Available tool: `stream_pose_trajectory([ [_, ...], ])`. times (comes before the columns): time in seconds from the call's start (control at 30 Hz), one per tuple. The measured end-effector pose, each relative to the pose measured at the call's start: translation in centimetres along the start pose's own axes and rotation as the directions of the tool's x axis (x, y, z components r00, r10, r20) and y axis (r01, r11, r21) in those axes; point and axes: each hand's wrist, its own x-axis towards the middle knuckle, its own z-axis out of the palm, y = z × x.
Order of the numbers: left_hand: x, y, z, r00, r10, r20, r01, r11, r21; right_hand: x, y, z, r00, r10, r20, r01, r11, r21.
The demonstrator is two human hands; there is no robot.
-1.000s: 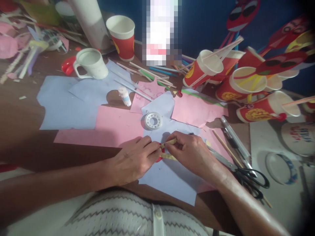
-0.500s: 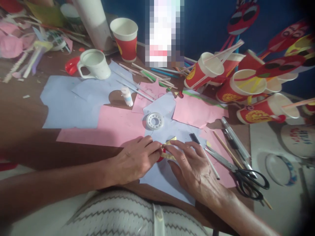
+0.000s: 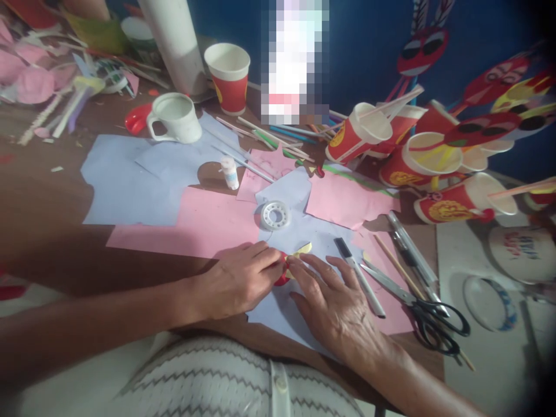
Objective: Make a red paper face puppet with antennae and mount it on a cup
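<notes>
My left hand [image 3: 243, 278] is closed in a pinch on a small red paper piece [image 3: 281, 278] near the table's front edge. Yellow paper strips [image 3: 303, 250] lie on and beside that piece. With fingers stretched and spread, my right hand [image 3: 341, 301] rests its index fingertip on the yellow part, close to the left fingertips. The fingers hide much of the piece. Blue paper [image 3: 282, 313] lies under the hands. Just beyond them is a white tape ring [image 3: 264, 219]. A capped marker [image 3: 368, 289] and open-bladed scissors [image 3: 393, 284] lie right of my right hand.
Pink paper [image 3: 208, 226] spreads to the left, with a small white bottle [image 3: 230, 174] behind. A white mug [image 3: 180, 119] and a red paper cup [image 3: 230, 87] stand at the back. Several red cups [image 3: 447, 200] with straws and paper faces crowd the right. Thin sticks [image 3: 278, 134] lie behind.
My right index finger has shifted slightly on the yellow strips, and more of the red piece shows. The left hand keeps its pinch. The view has shifted a little.
</notes>
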Motion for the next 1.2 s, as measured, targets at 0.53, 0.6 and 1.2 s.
stream_pose_trajectory([
  [0.53,-0.1,-0.1,-0.2,1.000,-0.016,0.009,0.016,0.999,-0.045,1.4,0.4,-0.3,0.999,-0.030,-0.014,0.031,0.997,0.072],
  [0.6,-0.1,-0.1,-0.2,1.000,-0.020,0.006,0.021,0.999,-0.046,1.4,0.3,-0.5,1.000,-0.026,-0.004,0.026,0.998,0.064],
  [1.2,-0.3,-0.1,-0.3,0.999,-0.035,-0.023,0.031,0.991,-0.128,1.1,0.1,-1.0,0.990,-0.016,-0.139,0.028,0.996,0.088],
])
